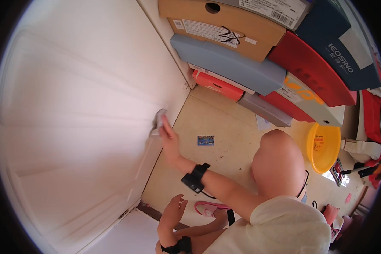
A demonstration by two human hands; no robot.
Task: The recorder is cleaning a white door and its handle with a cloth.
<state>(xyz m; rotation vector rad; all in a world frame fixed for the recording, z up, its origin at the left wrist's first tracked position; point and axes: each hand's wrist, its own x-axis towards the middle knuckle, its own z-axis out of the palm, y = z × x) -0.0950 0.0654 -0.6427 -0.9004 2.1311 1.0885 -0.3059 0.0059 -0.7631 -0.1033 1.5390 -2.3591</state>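
My right hand (169, 137) presses a grey cloth (159, 120) against the lower part of a white panelled door (80, 122). Its fingers are closed over the cloth, which is partly hidden and a little blurred. Lower down, my left hand (172, 211) hangs near the door's bottom edge, thumb and fingers apart, holding nothing. Each wrist wears a black strap, and the right one carries a small black device (193, 182). My bent bare knee (279, 158) and a pink slipper (209, 208) show below.
Stacked shoe boxes (228, 63) in brown, blue, red and grey stand against the wall. A yellow basin (324, 146) sits to their right. A small blue printed card (205, 140) lies on the beige tiled floor (224, 114). Assorted items (338, 171) crowd the right side.
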